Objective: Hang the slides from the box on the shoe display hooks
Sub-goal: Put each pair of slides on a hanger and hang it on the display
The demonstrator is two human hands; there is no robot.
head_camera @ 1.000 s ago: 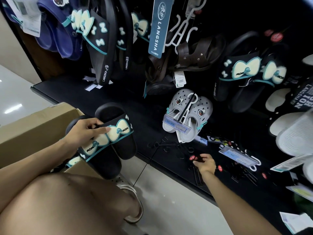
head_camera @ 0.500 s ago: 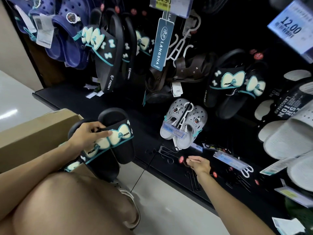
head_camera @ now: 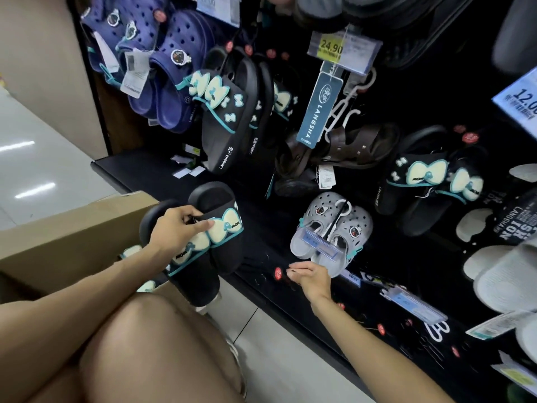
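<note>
While the left hand (head_camera: 174,231) pinches the pair of black bow slides (head_camera: 203,242) together just above the cardboard box (head_camera: 72,237), the right hand (head_camera: 309,276), fingers loosely curled, reaches past them toward loose hooks (head_camera: 277,273), likely fetching one.

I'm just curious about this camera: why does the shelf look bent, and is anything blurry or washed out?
Head view: the wide-angle lens bows the black shelf edge; the floor shows bright ceiling-light glare; the price tags at the right edge smear; the dark display swallows hook detail near the right hand; the held slides stay fairly sharp.
</note>
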